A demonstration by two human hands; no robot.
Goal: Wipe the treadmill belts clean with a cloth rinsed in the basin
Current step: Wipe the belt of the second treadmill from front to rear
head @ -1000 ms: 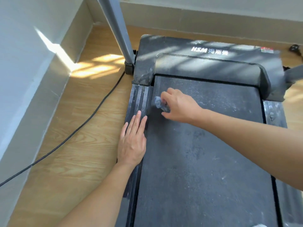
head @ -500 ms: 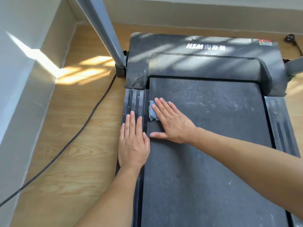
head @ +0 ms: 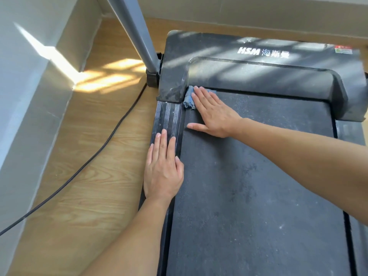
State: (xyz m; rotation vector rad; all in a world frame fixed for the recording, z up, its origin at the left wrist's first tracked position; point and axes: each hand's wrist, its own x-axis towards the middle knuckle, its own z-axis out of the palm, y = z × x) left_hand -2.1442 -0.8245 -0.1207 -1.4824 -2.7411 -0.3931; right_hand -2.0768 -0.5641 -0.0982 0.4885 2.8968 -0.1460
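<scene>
A dusty black treadmill belt (head: 258, 186) fills the middle of the view. My right hand (head: 214, 112) lies flat with straight fingers on a small blue cloth (head: 188, 99) and presses it into the belt's far left corner, against the motor cover (head: 258, 76). Most of the cloth is hidden under the fingers. Flat on the ribbed left side rail (head: 169, 118) rests my left hand (head: 163, 170), fingers straight, holding nothing.
A grey upright post (head: 133, 30) rises from the treadmill's far left corner. A black power cable (head: 95, 152) runs across the wooden floor (head: 79, 186) on the left. White walls (head: 25, 96) close in on the left and at the back.
My right hand first opened flat on the cloth, then pushed it forward into the belt's far left corner. The left hand stayed on the side rail.
</scene>
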